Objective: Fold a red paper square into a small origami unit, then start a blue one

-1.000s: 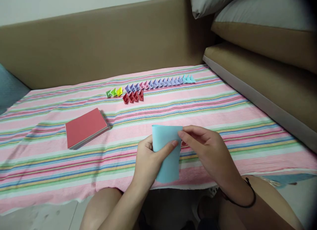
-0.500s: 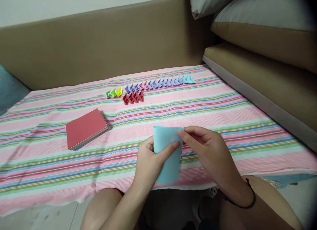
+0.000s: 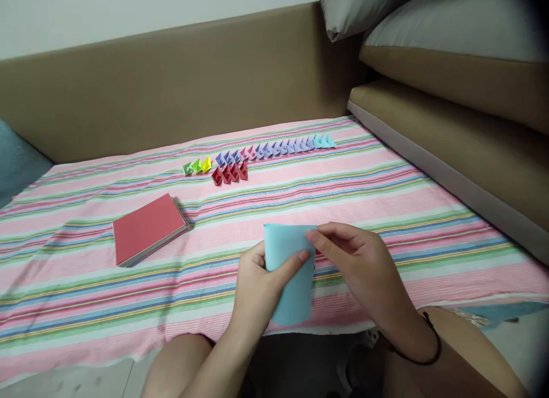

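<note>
A light blue sheet of paper, bent over on itself with a rounded left edge, is held up in front of me above the near edge of the cloth. My left hand grips it from the left, thumb across its front and the other fingers behind. My right hand pinches the paper's upper right corner between thumb and fingertips. Parts of the fingers behind the sheet are hidden.
A striped cloth covers the seat. Folded paper boats stand in rows: purple ones, red ones, green and yellow ones, light blue ones. A red-topped stack of paper lies left; cushions rise at right.
The view has tilted slightly, so everything sits a little lower. Both hands keep their hold on the blue paper, with hardly any movement.
</note>
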